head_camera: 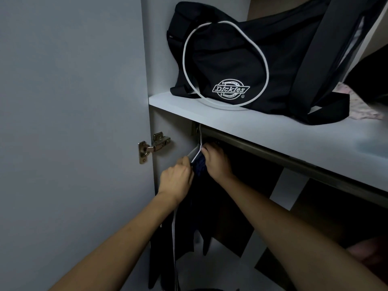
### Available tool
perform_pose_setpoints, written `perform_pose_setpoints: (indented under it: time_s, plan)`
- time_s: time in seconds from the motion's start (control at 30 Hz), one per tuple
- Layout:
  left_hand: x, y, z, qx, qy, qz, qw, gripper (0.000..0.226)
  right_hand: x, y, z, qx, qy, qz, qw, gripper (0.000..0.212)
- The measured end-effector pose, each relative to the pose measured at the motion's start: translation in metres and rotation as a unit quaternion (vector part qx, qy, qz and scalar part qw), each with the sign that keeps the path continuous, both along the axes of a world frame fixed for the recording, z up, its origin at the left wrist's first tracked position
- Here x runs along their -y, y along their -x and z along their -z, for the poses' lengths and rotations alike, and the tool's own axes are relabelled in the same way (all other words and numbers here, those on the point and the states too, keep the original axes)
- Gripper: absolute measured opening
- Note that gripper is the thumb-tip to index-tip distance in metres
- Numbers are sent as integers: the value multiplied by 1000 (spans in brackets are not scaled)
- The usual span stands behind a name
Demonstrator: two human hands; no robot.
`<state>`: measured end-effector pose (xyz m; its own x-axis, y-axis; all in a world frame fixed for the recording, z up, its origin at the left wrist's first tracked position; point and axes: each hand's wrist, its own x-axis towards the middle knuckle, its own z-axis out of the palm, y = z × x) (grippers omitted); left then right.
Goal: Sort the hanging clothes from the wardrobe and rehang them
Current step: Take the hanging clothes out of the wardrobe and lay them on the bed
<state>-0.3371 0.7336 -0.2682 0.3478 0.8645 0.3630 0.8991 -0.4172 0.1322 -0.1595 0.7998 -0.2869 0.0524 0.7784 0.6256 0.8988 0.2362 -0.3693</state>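
A dark navy garment (199, 206) hangs from a white hanger (198, 148) hooked on the metal rail (273, 150) at the far left of the wardrobe. My left hand (176, 179) pinches the garment's collar at the hanger's left shoulder. My right hand (216, 159) grips the fabric at the hanger's right side, just under the rail. A white stripe runs down the garment's left edge. Further dark clothes (247, 185) hang behind my right forearm.
Above the rail, a white shelf (189, 103) bears a black Dickies bag (241, 59) with white cord, and pale floral fabric (357, 106) lies at its right. The open door (73, 122) with a metal hinge (151, 145) stands to the left.
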Motion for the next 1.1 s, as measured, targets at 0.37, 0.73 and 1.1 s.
perform_pose_setpoints:
  time_s: [0.37,0.73,1.1]
  plan:
    - [58,46,-31,47,13,3,999,27,67,36,-25,21,5,-18,1000,34]
    - [133,130,-42,109,54,-8,993,30,149,88,-36,81,1,-84,993,29]
    - [267,222,-37,93,8,-97,991,30,185,115,-20,8,158,-310,938,41]
